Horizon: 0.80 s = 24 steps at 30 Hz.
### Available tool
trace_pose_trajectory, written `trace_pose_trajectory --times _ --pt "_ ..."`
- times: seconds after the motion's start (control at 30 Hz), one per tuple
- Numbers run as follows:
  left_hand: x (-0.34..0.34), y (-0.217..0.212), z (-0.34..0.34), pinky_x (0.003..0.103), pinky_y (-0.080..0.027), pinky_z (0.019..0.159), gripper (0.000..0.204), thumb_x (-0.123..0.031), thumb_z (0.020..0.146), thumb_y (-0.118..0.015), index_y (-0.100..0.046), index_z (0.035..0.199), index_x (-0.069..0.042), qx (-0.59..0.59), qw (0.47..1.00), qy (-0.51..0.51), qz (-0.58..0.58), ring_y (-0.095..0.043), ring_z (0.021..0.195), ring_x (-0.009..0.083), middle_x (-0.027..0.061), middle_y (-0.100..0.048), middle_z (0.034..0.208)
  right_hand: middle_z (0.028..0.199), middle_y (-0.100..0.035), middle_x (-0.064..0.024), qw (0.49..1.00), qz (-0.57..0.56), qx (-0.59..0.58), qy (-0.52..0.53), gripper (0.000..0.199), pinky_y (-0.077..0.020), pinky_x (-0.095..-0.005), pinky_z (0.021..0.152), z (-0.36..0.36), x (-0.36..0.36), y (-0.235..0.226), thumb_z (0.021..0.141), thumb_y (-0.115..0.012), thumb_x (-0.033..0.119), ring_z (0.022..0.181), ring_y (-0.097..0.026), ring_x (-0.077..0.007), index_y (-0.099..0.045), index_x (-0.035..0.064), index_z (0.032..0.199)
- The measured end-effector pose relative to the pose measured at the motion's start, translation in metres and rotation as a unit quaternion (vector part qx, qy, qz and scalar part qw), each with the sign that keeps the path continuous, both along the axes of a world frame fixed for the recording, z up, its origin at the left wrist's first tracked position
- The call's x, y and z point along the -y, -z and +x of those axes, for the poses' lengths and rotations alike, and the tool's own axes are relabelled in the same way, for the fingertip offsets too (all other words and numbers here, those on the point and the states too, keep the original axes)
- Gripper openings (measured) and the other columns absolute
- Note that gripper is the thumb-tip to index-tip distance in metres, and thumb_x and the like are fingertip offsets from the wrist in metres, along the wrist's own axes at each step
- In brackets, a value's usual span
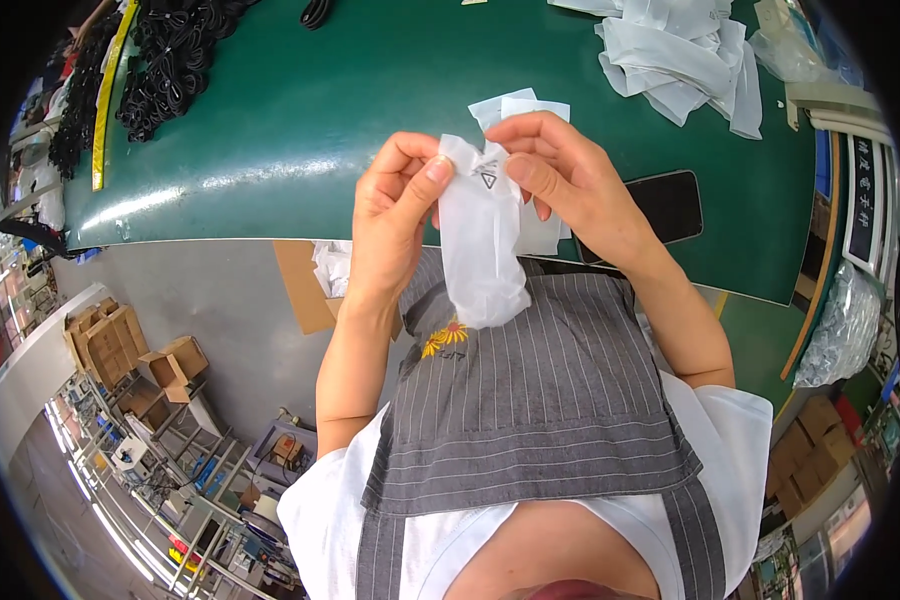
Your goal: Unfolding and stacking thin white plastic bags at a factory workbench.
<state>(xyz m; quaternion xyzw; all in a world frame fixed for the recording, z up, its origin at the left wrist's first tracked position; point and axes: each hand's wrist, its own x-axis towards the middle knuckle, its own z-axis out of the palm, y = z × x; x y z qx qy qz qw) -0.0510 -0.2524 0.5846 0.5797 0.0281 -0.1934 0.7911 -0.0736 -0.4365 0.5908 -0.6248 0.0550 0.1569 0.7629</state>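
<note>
Between my two hands hangs a translucent white plastic bag (478,240) with a small printed triangle near its top. My left hand (400,190) pinches the bag's upper left corner between thumb and fingers. At the upper right corner, my right hand (560,175) grips the edge, its other fingers curled behind. The bag droops in front of my striped grey apron (540,400). Whether anything is inside it, I cannot tell. Just behind my hands, a few more white bags (541,235) lie on the green table (320,120), partly covered by the held bag and my right hand.
Bundled black cables (170,70) lie at the far left beside a yellow strip (108,110). A heap of white bags (680,55) sits at the far right. A black phone (665,205) rests by my right wrist. Below the table edge stands an open cardboard box (305,285).
</note>
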Motion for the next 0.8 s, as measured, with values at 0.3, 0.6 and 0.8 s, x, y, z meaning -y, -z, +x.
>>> trace_pose_trajectory --times 0.3,0.6,0.8 --pt "0.003 -0.001 -0.004 0.019 -0.04 0.065 0.01 -0.016 0.091 -0.057 -0.054 0.092 -0.006 0.027 0.996 -0.066 0.048 -0.049 0.073 0.0036 -0.002 -0.057 0.083 0.076 -0.057 0.0011 1.0 0.022 0.0 0.005 0.02 -0.0373 -0.019 0.052 0.007 0.007 0.008 0.088 -0.062 0.021 0.059 -0.046 -0.0045 -0.055 0.0024 0.094" --pt "0.021 -0.003 -0.002 0.021 -0.042 0.07 0.013 -0.016 0.091 -0.056 -0.052 0.095 -0.005 0.003 0.999 -0.051 0.001 -0.052 0.078 0.0057 0.002 -0.058 0.085 0.085 -0.062 -0.002 0.998 0.002 0.06 0.023 0.025 -0.0443 -0.0219 0.068 0.009 -0.006 0.013 0.088 -0.063 0.023 0.076 -0.056 -0.008 -0.059 0.0016 0.1" --pt "0.015 0.005 -0.024 0.02 -0.044 0.067 0.019 -0.018 0.092 -0.057 -0.053 0.098 -0.001 0.002 0.987 0.078 0.139 -0.053 0.075 0.0052 0.0007 -0.059 0.084 0.076 -0.062 -0.0002 0.979 -0.035 0.132 0.149 0.018 -0.0442 -0.0208 0.063 0.034 0.005 0.008 0.087 -0.063 0.019 0.071 -0.055 -0.0058 -0.063 0.0008 0.088"
